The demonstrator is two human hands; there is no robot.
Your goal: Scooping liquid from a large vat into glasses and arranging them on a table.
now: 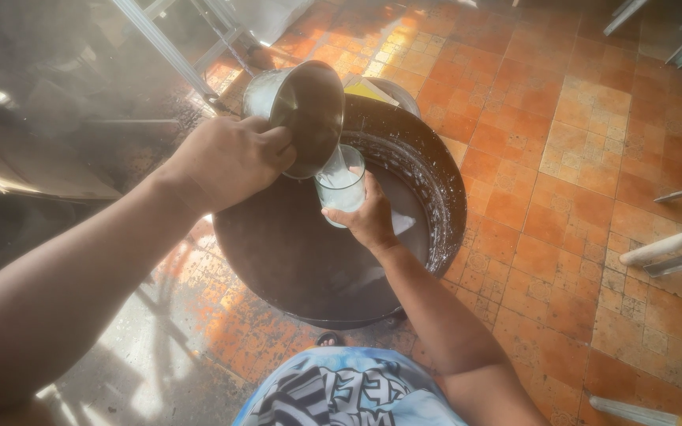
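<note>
Far left: haze or steam is drifting over a dark, shiny surface; details there cannot be made out.

Left hand is closing around the rim of one metal pot, tipping it so its mouth is facing down toward the glass. A thin stream of pale liquid is running from the pot's lip.

Directly below and just right of the pot: one clear glass, partly filled with cloudy whitish liquid. Right hand is gripping it from underneath and behind, fingers wrapping the lower half. The two hands are sitting close together, nearly touching, pot above glass.

Both are hovering over one large round black basin, its inner wall streaked white, standing on the orange tiled floor.

Right edge: several pale poles are lying on the tiles, well apart from the hands.
</note>
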